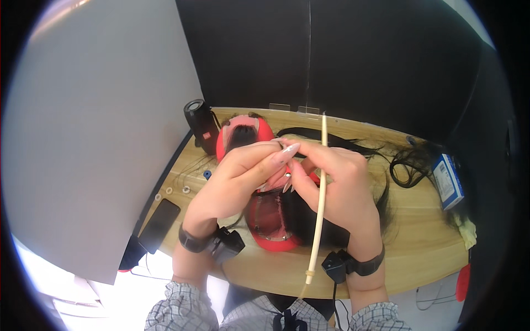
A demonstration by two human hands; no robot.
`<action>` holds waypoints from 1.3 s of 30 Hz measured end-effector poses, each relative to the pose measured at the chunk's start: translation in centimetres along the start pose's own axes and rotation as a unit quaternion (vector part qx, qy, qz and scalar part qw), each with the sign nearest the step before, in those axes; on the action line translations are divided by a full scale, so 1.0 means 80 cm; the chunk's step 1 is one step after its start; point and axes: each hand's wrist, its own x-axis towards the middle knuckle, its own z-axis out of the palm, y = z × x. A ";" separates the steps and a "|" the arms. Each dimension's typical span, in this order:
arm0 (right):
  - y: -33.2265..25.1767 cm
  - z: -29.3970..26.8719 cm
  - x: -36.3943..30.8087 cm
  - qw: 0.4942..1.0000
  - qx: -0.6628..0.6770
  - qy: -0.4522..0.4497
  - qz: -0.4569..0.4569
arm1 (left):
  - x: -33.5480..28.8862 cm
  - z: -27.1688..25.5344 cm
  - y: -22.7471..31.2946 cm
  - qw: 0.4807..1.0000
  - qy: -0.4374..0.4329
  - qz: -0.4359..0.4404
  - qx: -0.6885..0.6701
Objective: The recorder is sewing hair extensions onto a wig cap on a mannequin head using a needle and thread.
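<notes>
My left hand and my right hand meet over the middle of the table, fingertips bent in and pinched close together. What lies between the fingertips is too small and hidden to make out. A long, thin cream rod runs up across my right hand near the base of the thumb; I cannot tell whether the hand grips it. Just below the fingers lies a wig cap of dark mesh on a red form, with long black hair spreading to the right under my right hand.
Behind my left hand sits another red form with black hair, beside a black cylindrical speaker. A dark phone lies at the left edge. At right are loose black hair, a blue-and-white box and a pale crumpled cloth.
</notes>
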 end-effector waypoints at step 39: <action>0.061 0.030 -0.047 0.814 0.440 -0.204 0.319 | -0.066 0.015 -0.135 0.878 -0.051 0.320 0.352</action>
